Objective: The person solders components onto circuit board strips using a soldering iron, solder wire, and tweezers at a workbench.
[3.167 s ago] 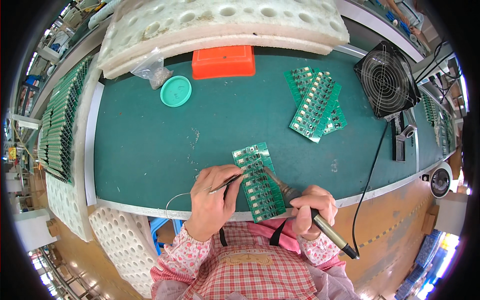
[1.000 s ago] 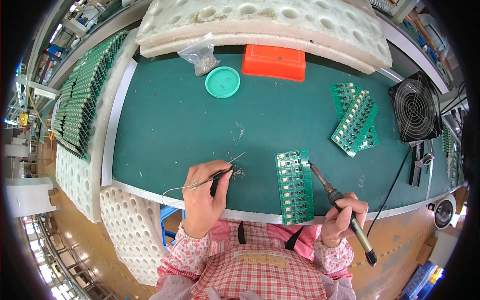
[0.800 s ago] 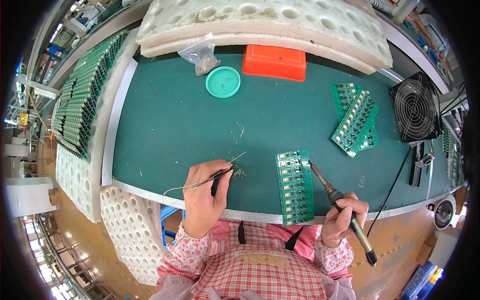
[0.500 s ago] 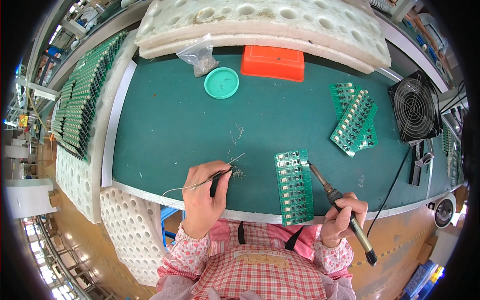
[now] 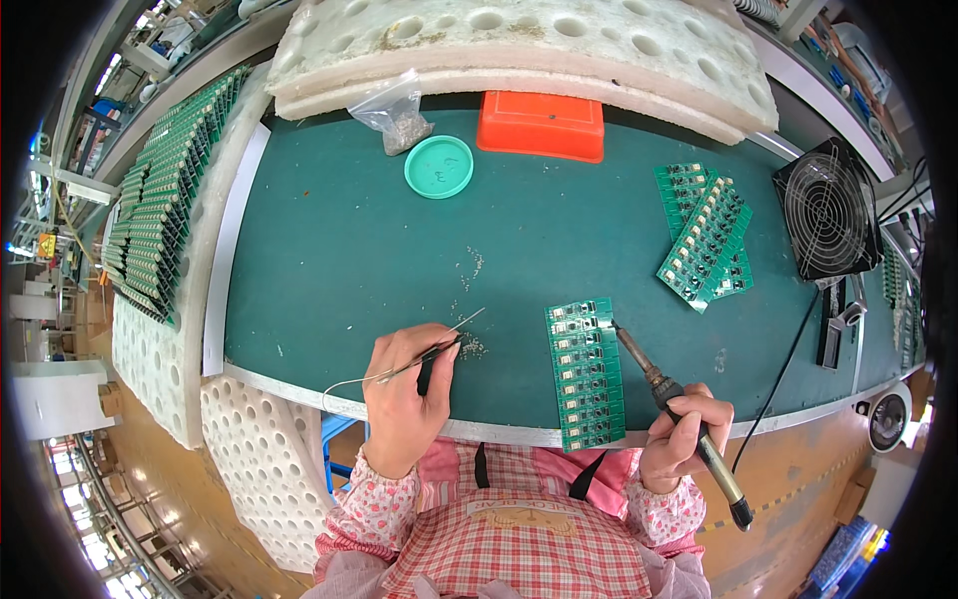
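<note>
My left hand (image 5: pixel 407 391) is closed around dark tweezers (image 5: pixel 436 356) and a thin length of solder wire (image 5: pixel 351 382), whose tail curves out past the table's front edge. The tweezers' tips are near a scatter of tiny pale parts (image 5: pixel 473 347) on the green mat. In my right hand (image 5: pixel 685 436) is a soldering iron (image 5: pixel 667 390), gripped by its handle. Its tip points up and left, at the upper right edge of a green circuit board panel (image 5: pixel 585 374). Whether it touches the board I cannot tell. That panel lies near the front edge, with rows of white and black components.
Stacked board panels (image 5: pixel 705 240) lie at the right, by a black fan (image 5: pixel 826 210). Toward the back are a teal lid (image 5: pixel 439 168), a plastic bag of small parts (image 5: pixel 401 122), a red bin (image 5: pixel 541 125) and white foam (image 5: pixel 519 50). Many boards (image 5: pixel 170 200) stand in foam at left.
</note>
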Available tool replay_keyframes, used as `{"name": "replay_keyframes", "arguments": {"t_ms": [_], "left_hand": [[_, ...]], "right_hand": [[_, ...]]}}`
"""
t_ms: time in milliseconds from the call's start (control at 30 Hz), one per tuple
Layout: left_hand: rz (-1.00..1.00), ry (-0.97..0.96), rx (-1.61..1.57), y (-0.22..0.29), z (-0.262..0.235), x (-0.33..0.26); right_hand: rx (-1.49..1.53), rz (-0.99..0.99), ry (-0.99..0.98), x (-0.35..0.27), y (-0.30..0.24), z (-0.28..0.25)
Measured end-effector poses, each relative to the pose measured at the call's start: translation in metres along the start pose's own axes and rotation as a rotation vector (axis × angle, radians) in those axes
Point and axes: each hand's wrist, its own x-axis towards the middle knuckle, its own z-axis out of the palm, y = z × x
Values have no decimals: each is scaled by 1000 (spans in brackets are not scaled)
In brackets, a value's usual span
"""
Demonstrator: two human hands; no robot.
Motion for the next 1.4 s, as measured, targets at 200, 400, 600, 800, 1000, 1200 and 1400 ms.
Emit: {"name": "replay_keyframes", "arguments": {"t_ms": [200,400,600,800,1000,1200,1400], "left_hand": [[2,-7,15,2,-1,2],[1,-7,8,2,0,1],[-65,34,-21,6,1,-2],[-70,-15,-252,37,25,0],[90,-110,-222,41,47,1],[53,-131,-240,45,46,-5],[94,-142,-197,49,45,-5]], "right_hand": [[-3,-7,-20,1,-1,-1],[-7,10,-64,1,-2,-5],[9,11,-91,0,-1,-8],[69,18,-72,-3,-4,-8],[82,136,-94,-12,-10,-16],[115,105,-87,-12,-7,-17],[137,130,-112,-10,-8,-18]]}}
